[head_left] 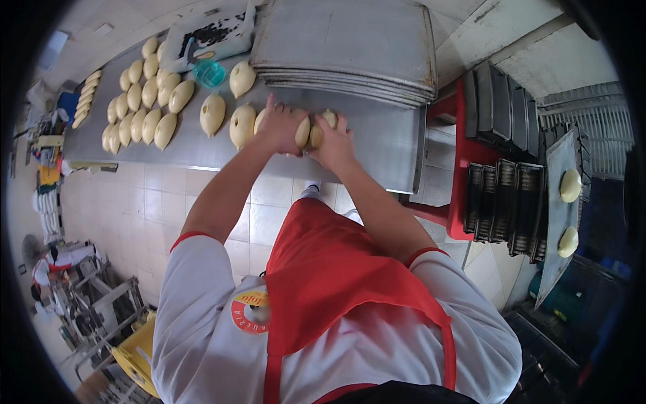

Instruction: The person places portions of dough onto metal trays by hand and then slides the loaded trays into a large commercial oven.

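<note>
While your left hand [281, 129] and right hand [332, 143] cup dough [303, 133] on table [387, 149], fingers curved, partly spread round it, expect it soft, light, easily dented; grip sides gently.

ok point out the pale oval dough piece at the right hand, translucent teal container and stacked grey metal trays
Pale oval dough piece [315, 137], head view: its exposed left side
Translucent teal container [210, 74], head view: its body
Stacked grey metal trays [344, 37], head view: top tray's surface

Dark pans [524, 212] sit beside a red stand [462, 182].
</note>
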Tool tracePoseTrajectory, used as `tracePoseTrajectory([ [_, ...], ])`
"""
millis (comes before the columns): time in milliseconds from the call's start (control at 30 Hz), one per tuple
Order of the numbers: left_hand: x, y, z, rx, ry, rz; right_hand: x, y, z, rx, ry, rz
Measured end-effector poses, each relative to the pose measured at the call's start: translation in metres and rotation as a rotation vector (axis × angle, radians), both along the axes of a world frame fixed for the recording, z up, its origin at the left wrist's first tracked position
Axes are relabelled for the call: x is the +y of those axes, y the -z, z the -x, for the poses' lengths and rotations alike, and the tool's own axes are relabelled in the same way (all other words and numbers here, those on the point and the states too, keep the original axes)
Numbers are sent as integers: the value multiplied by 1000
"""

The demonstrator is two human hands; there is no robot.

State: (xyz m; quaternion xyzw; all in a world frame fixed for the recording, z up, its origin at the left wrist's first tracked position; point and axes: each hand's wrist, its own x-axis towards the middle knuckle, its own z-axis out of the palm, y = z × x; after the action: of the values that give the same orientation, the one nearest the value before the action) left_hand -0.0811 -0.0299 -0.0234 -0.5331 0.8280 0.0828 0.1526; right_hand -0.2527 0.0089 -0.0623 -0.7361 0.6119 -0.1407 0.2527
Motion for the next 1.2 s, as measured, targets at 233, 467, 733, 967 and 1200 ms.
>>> tracePoseTrajectory([
  [233,18,15,-18,380,37,37,-12,14,58,-1079,238,-419],
  [467,-117,-109,-43,1026,-277,-47,-142,-145,86,-906,166,-17],
  [733,-284,-88,-19,706,-206,-52,-299,-127,96,-210,66,36],
  [967,-268,-96,4,682,-337,-32,-283,-125,110,-159,23,17],
  [1200,-286,-41,-45,1076,-211,-205,-300,-84,126,-186,-89,123],
])
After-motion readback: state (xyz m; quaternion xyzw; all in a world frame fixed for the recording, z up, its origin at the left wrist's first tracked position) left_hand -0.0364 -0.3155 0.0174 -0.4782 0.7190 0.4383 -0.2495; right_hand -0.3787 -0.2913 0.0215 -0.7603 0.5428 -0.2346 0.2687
